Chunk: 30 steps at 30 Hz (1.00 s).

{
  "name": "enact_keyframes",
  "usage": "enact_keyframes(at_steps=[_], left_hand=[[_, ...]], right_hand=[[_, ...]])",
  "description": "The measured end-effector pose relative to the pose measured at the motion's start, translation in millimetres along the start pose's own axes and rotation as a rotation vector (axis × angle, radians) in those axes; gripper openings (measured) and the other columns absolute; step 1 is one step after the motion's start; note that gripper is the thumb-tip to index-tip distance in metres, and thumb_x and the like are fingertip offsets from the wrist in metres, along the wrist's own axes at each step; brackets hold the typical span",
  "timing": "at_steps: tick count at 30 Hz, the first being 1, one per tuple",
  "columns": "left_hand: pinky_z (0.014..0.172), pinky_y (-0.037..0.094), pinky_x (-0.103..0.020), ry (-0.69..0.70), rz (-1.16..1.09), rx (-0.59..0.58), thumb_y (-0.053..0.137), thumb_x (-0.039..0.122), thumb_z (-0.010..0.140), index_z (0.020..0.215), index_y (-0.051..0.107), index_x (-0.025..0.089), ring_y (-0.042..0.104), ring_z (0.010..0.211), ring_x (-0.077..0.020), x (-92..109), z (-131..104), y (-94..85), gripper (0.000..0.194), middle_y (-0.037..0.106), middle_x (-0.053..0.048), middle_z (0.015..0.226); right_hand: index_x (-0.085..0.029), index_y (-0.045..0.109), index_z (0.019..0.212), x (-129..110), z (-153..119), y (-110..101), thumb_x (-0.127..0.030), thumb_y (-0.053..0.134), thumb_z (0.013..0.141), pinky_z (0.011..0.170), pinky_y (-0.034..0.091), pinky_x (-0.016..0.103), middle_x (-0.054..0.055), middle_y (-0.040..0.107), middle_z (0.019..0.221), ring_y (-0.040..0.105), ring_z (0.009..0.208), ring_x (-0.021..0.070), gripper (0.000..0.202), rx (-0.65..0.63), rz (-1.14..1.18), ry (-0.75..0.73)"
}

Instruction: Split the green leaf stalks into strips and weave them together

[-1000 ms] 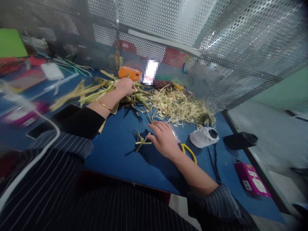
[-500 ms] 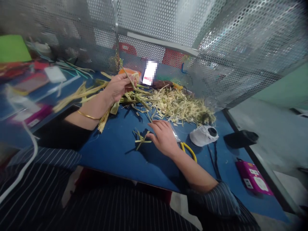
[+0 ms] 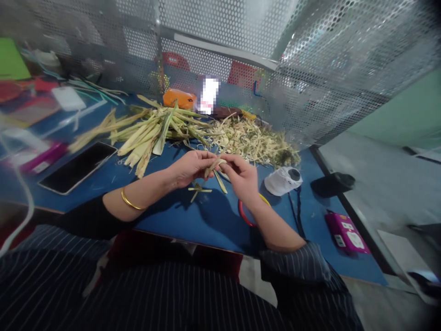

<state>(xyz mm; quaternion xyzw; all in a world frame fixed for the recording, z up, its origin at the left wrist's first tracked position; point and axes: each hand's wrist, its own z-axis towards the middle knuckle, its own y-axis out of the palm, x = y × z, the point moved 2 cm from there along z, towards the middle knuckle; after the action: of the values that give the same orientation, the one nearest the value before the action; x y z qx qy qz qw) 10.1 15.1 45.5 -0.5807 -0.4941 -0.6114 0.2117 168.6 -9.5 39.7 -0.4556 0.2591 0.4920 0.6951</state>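
Note:
My left hand (image 3: 193,169) and my right hand (image 3: 244,181) meet over the middle of the blue table. Both pinch a pale greenish plant strip (image 3: 213,168), whose loose ends hang below the fingers. Under them on the table lies a small knot of plant strips (image 3: 199,189). Beyond my left hand rests a bundle of long yellow-green plant strips (image 3: 148,133). A heap of pale shredded plant pieces (image 3: 253,140) spreads behind my right hand. Beneath my right wrist show a red loop (image 3: 245,216) and a yellow one, resembling scissor handles; the rest is hidden.
A dark phone (image 3: 79,168) lies at left, and a lit phone (image 3: 207,96) stands by an orange packet (image 3: 177,98). To the right are a white-covered spool (image 3: 280,181), a black cylinder (image 3: 332,185) and a purple box (image 3: 346,233). Perforated metal panels (image 3: 220,27) close off the back.
My left hand has come from the bundle towards me with a plant strip. My right hand has lifted off the table and now grips that strip too. The view has shifted slightly.

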Motion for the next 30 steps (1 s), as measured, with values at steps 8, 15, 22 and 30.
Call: enact_keyframes(at_steps=[8, 15, 22, 30], left_hand=[[0.047, 0.046, -0.021, 0.058, 0.105, 0.006, 0.069, 0.046, 0.078, 0.085, 0.058, 0.017, 0.061, 0.055, -0.0106, 0.4, -3.6, -4.0, 0.032, 0.065, -0.002, 0.075], [0.060, 0.051, -0.025, 0.322, 0.491, 0.194, 0.071, 0.031, 0.076, 0.077, 0.058, 0.017, 0.063, 0.063, -0.0128, 2.4, -2.9, -10.0, 0.019, 0.063, -0.001, 0.068], [0.061, 0.052, -0.023, 0.373, 0.350, 0.314, 0.068, 0.036, 0.080, 0.076, 0.062, 0.016, 0.063, 0.072, -0.0132, 8.7, 1.5, -24.0, 0.021, 0.068, -0.005, 0.081], [0.061, 0.050, -0.025, 0.459, 0.214, 0.475, 0.067, 0.042, 0.082, 0.077, 0.054, 0.019, 0.067, 0.074, -0.0156, 12.5, 5.3, -27.2, 0.026, 0.068, -0.004, 0.077]], right_hand=[[-0.020, 0.067, 0.090, -4.5, -3.0, -2.7, -0.026, 0.050, 0.090, 0.068, 0.047, 0.028, 0.004, 0.070, 0.083, 0.060, 0.070, 0.0141, 0.018, 0.038, -0.382, -0.148], [-0.020, 0.062, 0.100, 1.8, -3.7, 1.5, -0.027, 0.054, 0.088, 0.065, 0.049, 0.026, 0.001, 0.067, 0.080, 0.062, 0.067, 0.0127, 0.015, -0.023, -0.269, -0.048], [-0.022, 0.068, 0.098, -8.2, -1.9, -12.3, -0.022, 0.046, 0.092, 0.077, 0.052, 0.032, 0.006, 0.071, 0.091, 0.067, 0.082, 0.0180, 0.023, 0.064, -0.449, -0.203], [-0.019, 0.066, 0.076, -12.6, 4.9, -18.3, -0.022, 0.057, 0.084, 0.060, 0.047, 0.027, 0.000, 0.064, 0.063, 0.060, 0.057, 0.0133, 0.012, -0.125, -0.214, 0.040]])
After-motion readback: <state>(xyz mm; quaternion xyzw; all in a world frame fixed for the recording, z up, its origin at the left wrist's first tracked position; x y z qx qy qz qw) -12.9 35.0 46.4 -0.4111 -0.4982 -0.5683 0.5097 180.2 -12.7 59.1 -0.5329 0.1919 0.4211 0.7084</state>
